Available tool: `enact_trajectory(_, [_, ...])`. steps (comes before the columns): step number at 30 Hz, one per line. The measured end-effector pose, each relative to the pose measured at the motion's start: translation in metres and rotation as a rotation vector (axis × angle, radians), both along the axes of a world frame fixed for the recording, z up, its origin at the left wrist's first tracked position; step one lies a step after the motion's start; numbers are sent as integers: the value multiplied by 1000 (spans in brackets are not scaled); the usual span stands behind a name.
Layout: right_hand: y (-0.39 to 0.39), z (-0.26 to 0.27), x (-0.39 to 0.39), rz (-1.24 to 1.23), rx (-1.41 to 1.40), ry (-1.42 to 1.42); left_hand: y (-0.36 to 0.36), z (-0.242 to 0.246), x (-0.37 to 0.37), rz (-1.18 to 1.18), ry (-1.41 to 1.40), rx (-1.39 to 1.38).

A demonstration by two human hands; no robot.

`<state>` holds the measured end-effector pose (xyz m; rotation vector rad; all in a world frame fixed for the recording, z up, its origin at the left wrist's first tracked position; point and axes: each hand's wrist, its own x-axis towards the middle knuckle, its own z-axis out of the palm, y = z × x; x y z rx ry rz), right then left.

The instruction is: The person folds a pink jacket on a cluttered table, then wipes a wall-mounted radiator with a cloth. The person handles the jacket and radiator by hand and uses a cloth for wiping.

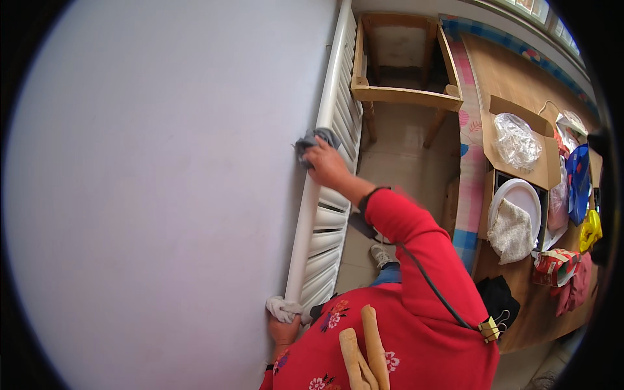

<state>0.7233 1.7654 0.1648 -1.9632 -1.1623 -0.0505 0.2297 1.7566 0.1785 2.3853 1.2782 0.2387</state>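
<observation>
A white panel radiator (327, 229) runs along the pale wall (161, 195) at my left. My right hand (327, 165) grips a crumpled grey cloth (308, 144) and presses it on the radiator's top rail, about midway along. Near my body, my left hand (284, 330) holds a whitish cloth (282, 309) at the near end of the same rail. This cloth covers most of the fingers.
Beyond the radiator stands a wooden stool frame (407, 95) without a seat. At right, a table (516, 63) bears an open cardboard box (551, 163), a white lid (526, 187) with a beige cloth (512, 231), and plastic bags (579, 170). A cable (429, 278) runs along my right sleeve.
</observation>
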Motion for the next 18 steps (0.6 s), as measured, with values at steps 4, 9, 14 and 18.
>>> enact_trajectory(4, [-46,6,-126,215,6,-37,2,-2,2,-98,-43,133])
enact_trajectory(9, [-77,5,-173,469,26,-75,-1,6,4,-7,-3,34])
enact_trajectory(14, [-31,-6,-34,221,40,-72,-1,6,8,-34,-74,42])
enact_trajectory(18, [-2,6,45,49,-12,-57,-2,4,5,-23,-31,44])
